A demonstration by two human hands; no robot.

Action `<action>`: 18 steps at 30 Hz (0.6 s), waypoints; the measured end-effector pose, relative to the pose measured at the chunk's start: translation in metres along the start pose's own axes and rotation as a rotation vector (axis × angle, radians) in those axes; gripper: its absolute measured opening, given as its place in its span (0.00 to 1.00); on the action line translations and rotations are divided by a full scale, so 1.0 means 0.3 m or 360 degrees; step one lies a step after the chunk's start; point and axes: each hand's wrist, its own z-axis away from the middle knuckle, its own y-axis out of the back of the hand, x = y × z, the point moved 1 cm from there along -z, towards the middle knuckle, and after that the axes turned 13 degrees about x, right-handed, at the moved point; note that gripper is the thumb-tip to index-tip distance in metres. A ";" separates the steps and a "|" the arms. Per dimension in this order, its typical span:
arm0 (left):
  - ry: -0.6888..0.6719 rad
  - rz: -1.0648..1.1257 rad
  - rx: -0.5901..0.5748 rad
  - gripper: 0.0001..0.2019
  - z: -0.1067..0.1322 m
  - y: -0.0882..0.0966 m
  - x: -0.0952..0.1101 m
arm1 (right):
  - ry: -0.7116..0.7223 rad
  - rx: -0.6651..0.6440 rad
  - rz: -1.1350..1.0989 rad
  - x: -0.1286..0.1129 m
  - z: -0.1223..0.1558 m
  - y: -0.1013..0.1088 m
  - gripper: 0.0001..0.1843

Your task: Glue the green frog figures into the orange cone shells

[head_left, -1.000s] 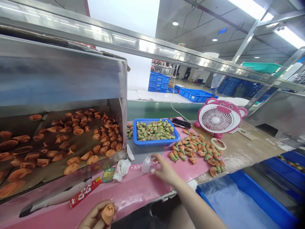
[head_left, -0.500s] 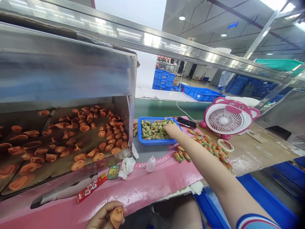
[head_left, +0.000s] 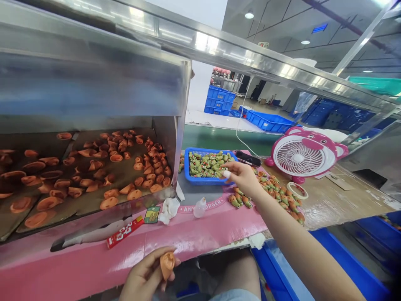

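Note:
My left hand (head_left: 147, 271), low in front of the bench edge, pinches an orange hollow cone-shaped piece (head_left: 167, 264) with its opening facing up. My right hand (head_left: 241, 175) is at the front right rim of a blue basket (head_left: 205, 181). Its thumb and fingers are drawn together; what lies between them blends with the small green figures (head_left: 203, 163) heaped in the basket. To the right of the basket, under and beyond my forearm, lie many orange-and-green assembled pieces (head_left: 282, 194).
At left, a metal-fronted box (head_left: 94, 83) shelters many loose orange cones (head_left: 134, 194). Nearer me are a small translucent bottle (head_left: 199, 207), crumpled tissue (head_left: 169, 210) and a red packet (head_left: 125, 232). A pink fan (head_left: 297, 158) and a tape roll (head_left: 297, 190) stand right.
My right hand has drawn back from inside the basket to its front right rim. My left hand still holds the orange cone, a little higher in view. The camera view has shifted slightly.

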 end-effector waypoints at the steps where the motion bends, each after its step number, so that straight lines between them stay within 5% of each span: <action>1: -0.0008 -0.0015 -0.0044 0.12 0.008 -0.015 0.007 | 0.0012 -0.0007 -0.0079 -0.047 0.058 0.006 0.15; 8: -0.0066 -0.0113 -0.0418 0.09 0.057 -0.095 0.049 | 0.0419 -0.0191 -0.0496 -0.298 0.370 0.041 0.10; 18: -0.0130 -0.0221 -0.0475 0.07 0.098 -0.117 0.061 | 0.0641 -0.0261 -0.0276 -0.301 0.445 0.028 0.08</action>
